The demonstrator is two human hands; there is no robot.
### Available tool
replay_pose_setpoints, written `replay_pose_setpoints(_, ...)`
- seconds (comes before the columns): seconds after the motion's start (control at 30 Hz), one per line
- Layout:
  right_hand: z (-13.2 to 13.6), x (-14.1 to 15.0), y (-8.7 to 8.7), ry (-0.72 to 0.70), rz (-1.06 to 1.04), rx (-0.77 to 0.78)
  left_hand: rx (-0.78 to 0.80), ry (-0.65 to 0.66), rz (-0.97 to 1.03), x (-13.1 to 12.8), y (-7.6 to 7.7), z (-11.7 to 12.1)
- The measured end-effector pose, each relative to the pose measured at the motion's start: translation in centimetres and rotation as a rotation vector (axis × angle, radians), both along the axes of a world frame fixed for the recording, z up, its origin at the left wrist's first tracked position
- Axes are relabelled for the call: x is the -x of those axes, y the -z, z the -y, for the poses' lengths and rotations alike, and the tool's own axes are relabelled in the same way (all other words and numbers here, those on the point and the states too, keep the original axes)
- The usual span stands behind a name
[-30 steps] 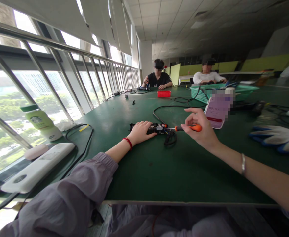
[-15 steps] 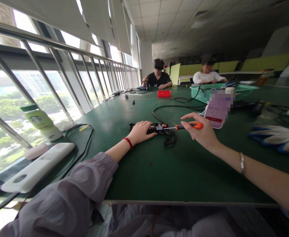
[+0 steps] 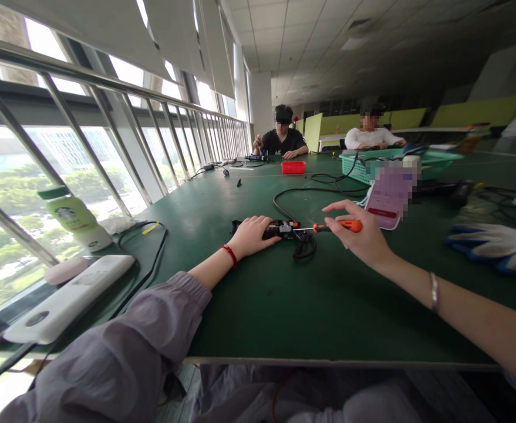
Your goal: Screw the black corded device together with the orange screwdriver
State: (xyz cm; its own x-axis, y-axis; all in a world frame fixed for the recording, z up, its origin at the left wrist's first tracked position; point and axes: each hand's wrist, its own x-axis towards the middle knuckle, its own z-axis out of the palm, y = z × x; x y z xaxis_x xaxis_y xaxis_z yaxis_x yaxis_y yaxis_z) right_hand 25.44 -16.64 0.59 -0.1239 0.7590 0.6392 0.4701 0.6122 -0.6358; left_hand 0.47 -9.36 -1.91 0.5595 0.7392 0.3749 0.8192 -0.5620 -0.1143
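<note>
A black device with a metal piece and a cable (image 3: 285, 230) lies on the green table (image 3: 258, 311). My left hand (image 3: 253, 236) is wrapped over its left part and presses it against the tabletop; what the device is, I cannot tell. In my right hand (image 3: 363, 235) is a screwdriver (image 3: 337, 226) with an orange and black handle, held between thumb and fingers, the index finger raised. Its thin shaft points left and meets the device's right end. The exact spot the tip touches is too small to make out.
A phone (image 3: 387, 197) leans near a green basket (image 3: 354, 168). Work gloves (image 3: 495, 244) lie at right. A bottle (image 3: 73, 220) and a white power bank (image 3: 70, 299) are at left. Farther off is a red tray (image 3: 293, 168); two people sit across the table.
Almost nothing differs. The screwdriver's handle has turned or shifted very slightly in my right hand; my left hand stays on the device.
</note>
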Motion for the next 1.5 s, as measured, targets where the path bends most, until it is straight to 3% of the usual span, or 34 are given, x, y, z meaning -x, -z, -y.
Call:
replay_pose_setpoints(0.17, -0.43, 0.06, 0.28, -0.049, -0.044, -0.212, 0.001, -0.002, -0.002, 0.04, -0.01, -0.02)
replay_pose_setpoints(0.43, 0.07, 0.12, 0.09, -0.055, 0.002, 0.079, -0.008, 0.003, 0.004, 0.11, 0.21, -0.19)
replay_pose_setpoints(0.67, -0.17, 0.14, 0.32, -0.044, -0.055, -0.179, -0.015, 0.003, -0.004, 0.03, 0.19, -0.21)
replay_pose_setpoints(0.87, 0.0, 0.01, 0.3, 0.024, -0.045, -0.027, -0.008, 0.007, -0.001, 0.05, 0.17, -0.13)
replay_pose_setpoints(1.1, -0.18, 0.14, 0.25, 0.013, -0.062, -0.23, -0.017, 0.004, -0.003, 0.04, 0.19, -0.2)
replay_pose_setpoints(1.3, -0.15, 0.07, 0.3, 0.047, 0.004, -0.006, -0.02, 0.003, 0.003, 0.06, 0.27, -0.25)
replay_pose_setpoints(1.5, -0.33, 0.39, 0.47, -0.032, -0.095, -0.173, -0.023, 0.008, -0.003, 0.12, 0.23, -0.25)
